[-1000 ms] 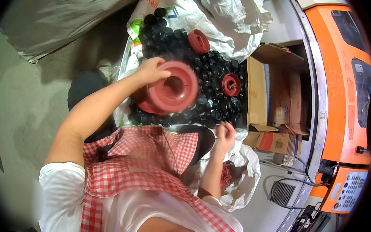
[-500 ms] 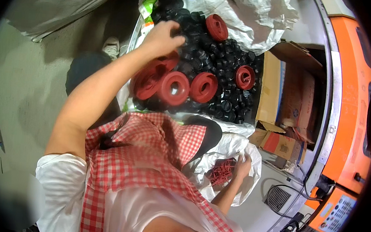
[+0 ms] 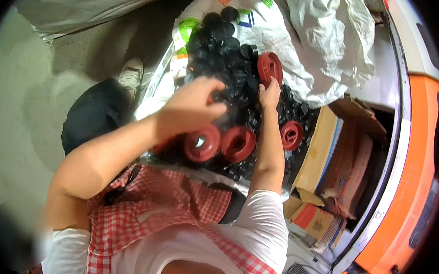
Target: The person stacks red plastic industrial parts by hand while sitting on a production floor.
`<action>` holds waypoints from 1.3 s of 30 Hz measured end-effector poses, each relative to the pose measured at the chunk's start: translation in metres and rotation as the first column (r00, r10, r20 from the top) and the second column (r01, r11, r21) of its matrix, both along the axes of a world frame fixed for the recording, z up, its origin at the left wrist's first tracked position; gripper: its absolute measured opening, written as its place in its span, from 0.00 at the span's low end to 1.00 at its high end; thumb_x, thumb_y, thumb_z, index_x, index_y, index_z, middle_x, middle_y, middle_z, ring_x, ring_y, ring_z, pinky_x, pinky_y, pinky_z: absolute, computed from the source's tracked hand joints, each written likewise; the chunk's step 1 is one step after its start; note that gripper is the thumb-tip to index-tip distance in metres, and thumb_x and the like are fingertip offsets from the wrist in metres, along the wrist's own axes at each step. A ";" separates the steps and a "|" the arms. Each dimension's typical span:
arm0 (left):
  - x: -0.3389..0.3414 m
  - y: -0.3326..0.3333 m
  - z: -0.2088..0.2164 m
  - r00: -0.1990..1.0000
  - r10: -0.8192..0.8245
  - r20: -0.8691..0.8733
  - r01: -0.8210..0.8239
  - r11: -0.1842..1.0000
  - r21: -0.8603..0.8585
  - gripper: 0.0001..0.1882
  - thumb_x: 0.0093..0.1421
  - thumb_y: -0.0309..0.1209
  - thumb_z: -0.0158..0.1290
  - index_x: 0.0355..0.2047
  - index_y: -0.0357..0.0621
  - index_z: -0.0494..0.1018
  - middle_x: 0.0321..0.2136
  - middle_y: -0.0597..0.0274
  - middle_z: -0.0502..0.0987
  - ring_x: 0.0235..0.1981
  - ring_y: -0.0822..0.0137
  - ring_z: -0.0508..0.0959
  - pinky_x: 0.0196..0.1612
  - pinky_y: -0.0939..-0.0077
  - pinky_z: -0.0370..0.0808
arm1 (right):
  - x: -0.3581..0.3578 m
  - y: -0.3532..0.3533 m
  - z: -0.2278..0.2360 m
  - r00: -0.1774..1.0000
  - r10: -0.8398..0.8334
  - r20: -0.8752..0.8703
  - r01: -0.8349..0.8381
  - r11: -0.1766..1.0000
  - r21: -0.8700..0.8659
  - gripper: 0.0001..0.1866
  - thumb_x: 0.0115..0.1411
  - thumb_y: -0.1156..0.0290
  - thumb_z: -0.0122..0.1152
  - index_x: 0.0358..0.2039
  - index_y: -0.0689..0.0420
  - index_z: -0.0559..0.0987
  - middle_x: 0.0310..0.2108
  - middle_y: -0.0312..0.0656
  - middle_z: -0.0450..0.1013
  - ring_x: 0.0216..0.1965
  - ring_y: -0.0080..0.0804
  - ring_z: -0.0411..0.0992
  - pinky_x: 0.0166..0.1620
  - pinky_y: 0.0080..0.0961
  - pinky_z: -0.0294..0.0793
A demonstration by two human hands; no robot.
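Several dark-red round plastic rings with centre openings lie on a heap of small black round caps [image 3: 229,52]. My right hand [image 3: 270,94] pinches the lower edge of the far-right ring [image 3: 270,67], which stands tilted on the caps. My left hand [image 3: 194,104], slightly blurred, hovers with fingers apart over the left side of the heap; a bit of red shows between thumb and fingers. Beneath and in front of it sit a ring with a bright centre [image 3: 202,142] and another ring [image 3: 238,143] beside it. A smaller ring [image 3: 291,136] rests at the right.
A white printed sack [image 3: 257,18] spreads behind the heap. Open cardboard boxes [image 3: 314,153] stand to the right, beside an orange machine [image 3: 419,164]. My knee in dark cloth [image 3: 97,114] and a light shoe [image 3: 131,76] are at the left.
My right hand has left the white bag of thin red pieces at the lower right and reached up to the far ring. My left hand has come down closer to the left rings. The view has shifted.
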State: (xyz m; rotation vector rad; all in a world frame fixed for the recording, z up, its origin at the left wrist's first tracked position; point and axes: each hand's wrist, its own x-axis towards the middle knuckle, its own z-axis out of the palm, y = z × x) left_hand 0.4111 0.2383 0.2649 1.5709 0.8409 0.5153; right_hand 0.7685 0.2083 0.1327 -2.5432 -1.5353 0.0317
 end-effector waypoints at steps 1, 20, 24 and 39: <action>0.000 0.000 0.002 0.999 -0.032 -0.021 0.032 0.999 0.016 0.23 0.54 0.32 0.56 0.48 0.33 0.68 0.41 0.50 0.75 0.43 0.61 0.76 0.48 0.72 0.72 | 0.008 0.014 -0.013 1.000 -0.012 0.027 0.013 1.000 -0.007 0.28 0.52 0.67 0.62 0.53 0.61 0.69 0.52 0.53 0.67 0.53 0.50 0.66 0.56 0.37 0.65; 0.015 -0.008 0.000 0.799 0.095 0.594 0.397 0.659 -0.639 0.28 0.54 0.38 0.61 0.51 0.37 0.66 0.42 0.58 0.75 0.39 0.70 0.76 0.39 0.77 0.75 | -0.234 -0.158 0.178 -0.149 0.567 -0.810 0.412 0.781 0.470 0.40 0.53 0.57 0.66 0.62 0.56 0.59 0.63 0.40 0.57 0.64 0.38 0.54 0.66 0.45 0.50; 0.002 -0.023 -0.003 0.841 -0.190 0.507 0.477 0.704 -0.526 0.29 0.51 0.34 0.64 0.50 0.37 0.66 0.42 0.59 0.75 0.40 0.70 0.76 0.45 0.74 0.75 | -0.246 -0.190 0.187 -0.405 0.617 -0.675 0.576 0.746 0.335 0.50 0.46 0.41 0.66 0.62 0.58 0.58 0.64 0.43 0.54 0.64 0.40 0.53 0.66 0.46 0.48; 0.004 -0.043 -0.012 0.815 -0.328 0.478 0.553 0.687 -0.471 0.26 0.53 0.29 0.62 0.50 0.34 0.68 0.38 0.58 0.76 0.34 0.71 0.77 0.38 0.77 0.76 | -0.280 -0.230 0.169 -0.227 0.484 -0.845 0.729 0.660 0.183 0.44 0.54 0.40 0.55 0.63 0.54 0.57 0.63 0.41 0.55 0.63 0.38 0.55 0.65 0.44 0.53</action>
